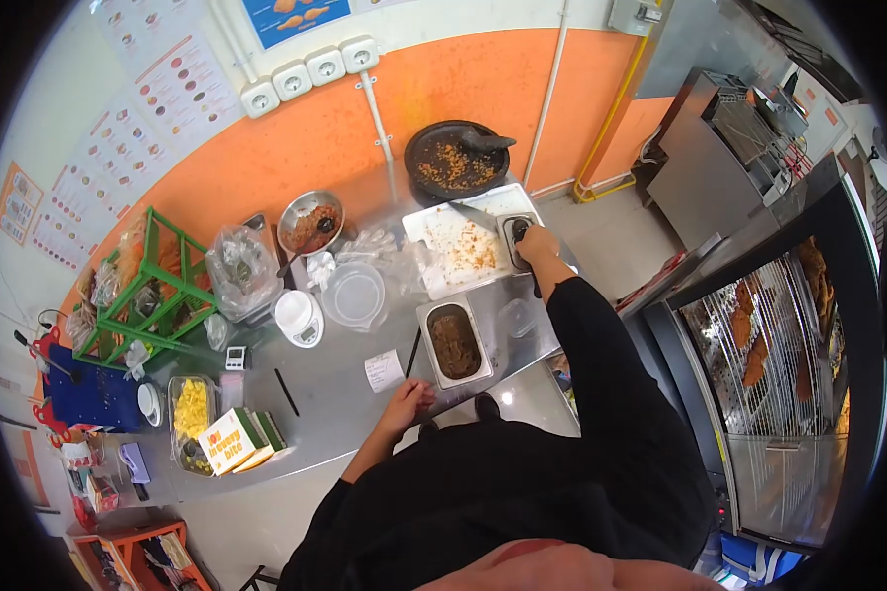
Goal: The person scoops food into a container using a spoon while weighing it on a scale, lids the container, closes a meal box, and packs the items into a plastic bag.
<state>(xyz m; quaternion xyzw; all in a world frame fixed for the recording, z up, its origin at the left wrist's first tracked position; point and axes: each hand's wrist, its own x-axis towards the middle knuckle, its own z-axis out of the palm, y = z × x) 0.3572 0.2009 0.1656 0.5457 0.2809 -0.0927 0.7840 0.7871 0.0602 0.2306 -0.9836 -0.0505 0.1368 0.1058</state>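
Reaching to the cutting board (426,233), a person in black sleeves. Landmark for all entries: that board.

- Right hand (538,245): at its right edge, fingers curled over a small metal container (510,252); from where I stand, cannot tell what they pinch.
- Left hand (414,398): below it, at the table edge, fingers loosely folded; contents, if any, cannot be told.
- Metal pan (426,329), brown paste inside: just below it.
- Knife (474,211): lying across its top.
- Stone mortar (443,136), with pestle (489,142): just above it.
- Paper slip (384,370): below left.
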